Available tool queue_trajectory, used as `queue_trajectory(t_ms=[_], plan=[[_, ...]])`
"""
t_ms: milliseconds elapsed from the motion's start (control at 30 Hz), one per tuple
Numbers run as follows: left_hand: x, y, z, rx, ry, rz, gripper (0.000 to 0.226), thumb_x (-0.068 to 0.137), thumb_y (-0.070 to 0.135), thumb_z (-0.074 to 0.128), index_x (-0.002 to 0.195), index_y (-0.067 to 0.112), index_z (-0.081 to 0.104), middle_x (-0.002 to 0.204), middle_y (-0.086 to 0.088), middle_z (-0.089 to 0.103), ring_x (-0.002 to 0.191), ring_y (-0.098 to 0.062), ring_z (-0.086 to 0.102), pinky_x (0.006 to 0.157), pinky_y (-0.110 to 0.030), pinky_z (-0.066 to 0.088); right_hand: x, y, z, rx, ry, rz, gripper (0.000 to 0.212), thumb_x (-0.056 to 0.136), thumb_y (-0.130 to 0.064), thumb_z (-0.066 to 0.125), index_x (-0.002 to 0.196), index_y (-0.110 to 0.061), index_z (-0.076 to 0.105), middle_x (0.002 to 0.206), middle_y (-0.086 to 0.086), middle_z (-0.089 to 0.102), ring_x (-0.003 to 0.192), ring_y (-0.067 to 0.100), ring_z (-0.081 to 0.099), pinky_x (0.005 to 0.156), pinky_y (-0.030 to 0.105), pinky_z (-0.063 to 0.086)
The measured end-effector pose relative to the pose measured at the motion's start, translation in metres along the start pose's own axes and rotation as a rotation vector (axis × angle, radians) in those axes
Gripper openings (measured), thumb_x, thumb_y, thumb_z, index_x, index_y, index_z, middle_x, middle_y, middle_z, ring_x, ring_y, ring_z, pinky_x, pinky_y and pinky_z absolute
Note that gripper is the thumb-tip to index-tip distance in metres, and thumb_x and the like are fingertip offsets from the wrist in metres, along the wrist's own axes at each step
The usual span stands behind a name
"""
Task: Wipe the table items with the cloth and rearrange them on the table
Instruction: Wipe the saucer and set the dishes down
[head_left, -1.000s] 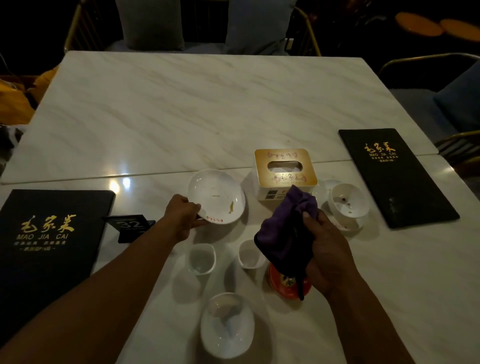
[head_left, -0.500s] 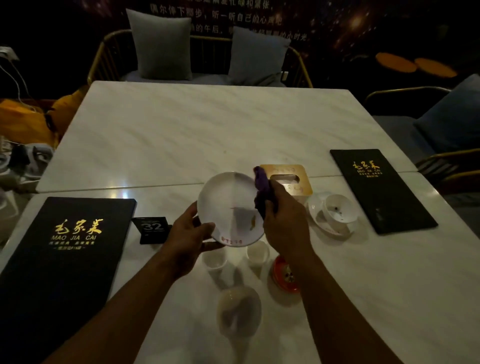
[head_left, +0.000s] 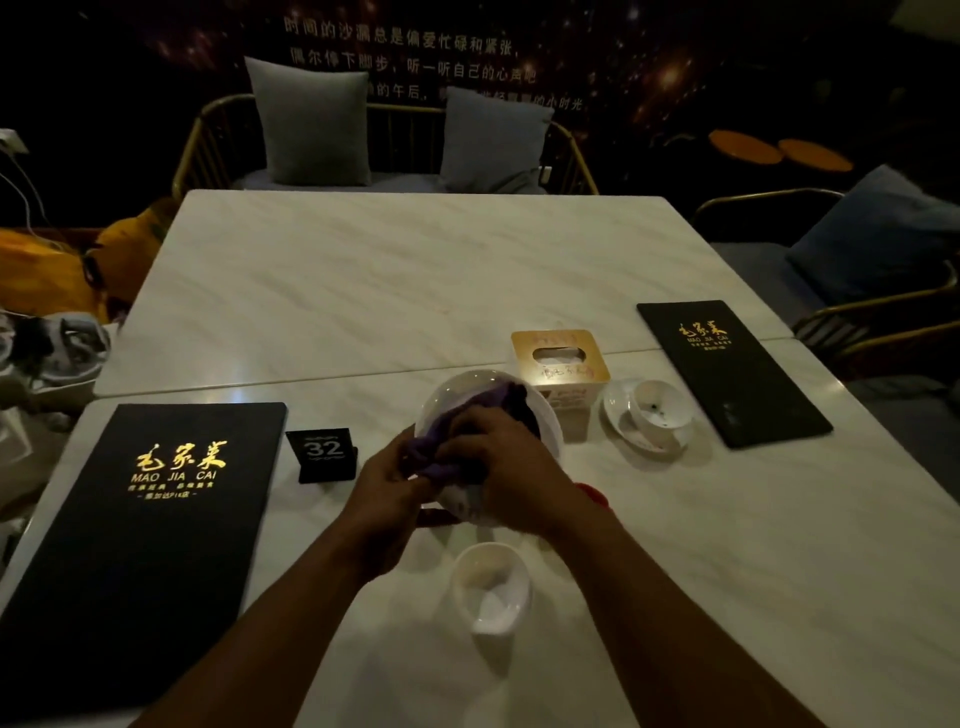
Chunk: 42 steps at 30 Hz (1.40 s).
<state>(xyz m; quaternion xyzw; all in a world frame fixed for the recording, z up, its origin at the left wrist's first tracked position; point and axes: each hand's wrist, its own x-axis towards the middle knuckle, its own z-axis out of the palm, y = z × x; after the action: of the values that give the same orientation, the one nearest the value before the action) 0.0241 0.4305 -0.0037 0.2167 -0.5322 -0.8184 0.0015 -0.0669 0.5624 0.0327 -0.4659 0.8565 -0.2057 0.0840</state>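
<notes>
The marble table (head_left: 415, 291) fills my view, its near edge cut off below. Two black menus lie on it: the big one (head_left: 145, 519) far left of the tissue box (head_left: 560, 358) and running out of frame, the other (head_left: 727, 369) just right of the box.

Just in front of the box and a little left, I have the plate (head_left: 452, 397) lifted and tilted. My left hand (head_left: 384, 488) grips its near-left rim, fingers curled under where I cannot see them. My right hand (head_left: 504, 462) is closed on the purple cloth (head_left: 441, 460) and presses it against the plate's face. My hands and the cloth hide most of the plate.

Right of the box, a small bowl (head_left: 655, 405) sits on a saucer. Well in front of the box stands a white bowl (head_left: 491, 584). The "32" stand (head_left: 323, 453) is off to the box's left. Only a sliver of the red dish (head_left: 592, 493) peeks past my right wrist.

Half a second ago the cloth only touched the plate's right edge and the streaks on it showed; now the cloth lies across them. The two little cups have gone from sight beneath my hands.
</notes>
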Motion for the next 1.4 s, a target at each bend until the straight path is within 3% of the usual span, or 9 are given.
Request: queue_trajectory(t_ms=[267,367,467,633,767,967,1100,1200,1400], plan=[[-0.009,0.011,0.012,0.137,-0.116,0.032,0.062,0.089,-0.016,0.052,0.128,0.031,0.061,0.119,-0.009,0.067,0.103,-0.036,0.066,0.070,-0.047,0.061,-0.009,0.023,-0.045,-0.422,-0.050,-0.115,0.048,0.086,-0.019,0.069,0.129,-0.040,0.062,0.144,0.000,0.049,0.130,0.030,0.041,0.101,0.048,0.040],[-0.011,0.013,0.012,0.119,-0.107,0.057,0.064,0.088,-0.016,0.053,0.129,0.032,0.061,0.118,-0.006,0.068,0.106,-0.037,0.064,0.071,-0.050,0.060,-0.023,0.042,-0.052,-0.403,-0.031,-0.007,0.048,0.092,-0.029,0.063,0.137,-0.042,0.053,0.151,-0.002,0.040,0.129,0.027,0.039,0.099,0.041,0.042],[-0.010,0.013,0.020,0.040,-0.054,0.090,0.061,0.088,-0.015,0.054,0.128,0.031,0.062,0.120,-0.007,0.066,0.106,-0.037,0.063,0.069,-0.048,0.060,-0.045,0.047,-0.039,-0.284,0.033,0.192,0.045,0.097,-0.040,0.055,0.141,-0.038,0.048,0.143,0.001,0.039,0.121,0.022,0.044,0.095,0.032,0.047],[-0.005,0.008,0.042,0.012,0.031,0.157,0.060,0.091,-0.013,0.055,0.117,0.042,0.062,0.118,-0.002,0.067,0.102,-0.031,0.067,0.064,-0.037,0.060,-0.062,0.013,0.001,0.157,0.098,0.475,0.044,0.098,-0.018,0.055,0.139,-0.030,0.046,0.130,0.002,0.041,0.090,0.012,0.054,0.060,0.016,0.053],[-0.006,0.001,0.046,0.058,0.044,0.160,0.050,0.092,-0.002,0.061,0.121,0.038,0.063,0.111,-0.001,0.072,0.102,-0.032,0.068,0.064,-0.035,0.060,-0.057,-0.006,0.014,0.363,0.122,0.480,0.038,0.097,-0.011,0.054,0.132,-0.026,0.057,0.126,0.003,0.051,0.104,0.018,0.059,0.086,0.019,0.052],[-0.015,-0.003,0.045,0.080,-0.004,0.118,0.063,0.092,-0.012,0.053,0.119,0.044,0.060,0.116,0.003,0.065,0.105,-0.027,0.063,0.067,-0.041,0.061,-0.054,0.033,-0.007,0.436,0.425,0.863,0.023,0.097,-0.013,0.049,0.107,-0.021,0.068,0.091,-0.004,0.063,0.089,0.017,0.064,0.060,0.018,0.044],[-0.015,0.001,0.046,0.143,-0.059,0.091,0.061,0.093,-0.011,0.051,0.116,0.045,0.061,0.114,0.001,0.066,0.105,-0.030,0.064,0.070,-0.043,0.062,-0.037,0.035,-0.017,0.266,0.382,0.648,0.038,0.098,-0.008,0.049,0.134,-0.016,0.056,0.120,0.002,0.049,0.110,0.017,0.051,0.086,0.017,0.042],[-0.011,0.004,0.041,0.156,-0.083,0.070,0.060,0.093,-0.010,0.053,0.115,0.044,0.064,0.110,0.004,0.071,0.104,-0.030,0.067,0.072,-0.048,0.061,-0.029,0.027,-0.024,0.269,0.311,0.431,0.038,0.100,-0.014,0.051,0.137,-0.015,0.053,0.127,-0.006,0.045,0.114,0.010,0.045,0.084,-0.002,0.034],[-0.007,0.007,0.024,0.067,-0.175,0.040,0.052,0.091,-0.005,0.059,0.133,0.026,0.059,0.126,-0.007,0.067,0.111,-0.035,0.066,0.077,-0.052,0.059,-0.031,0.016,-0.020,0.067,0.045,0.127,0.038,0.088,-0.028,0.071,0.125,-0.029,0.065,0.139,-0.003,0.046,0.126,0.018,0.041,0.106,0.032,0.040]])
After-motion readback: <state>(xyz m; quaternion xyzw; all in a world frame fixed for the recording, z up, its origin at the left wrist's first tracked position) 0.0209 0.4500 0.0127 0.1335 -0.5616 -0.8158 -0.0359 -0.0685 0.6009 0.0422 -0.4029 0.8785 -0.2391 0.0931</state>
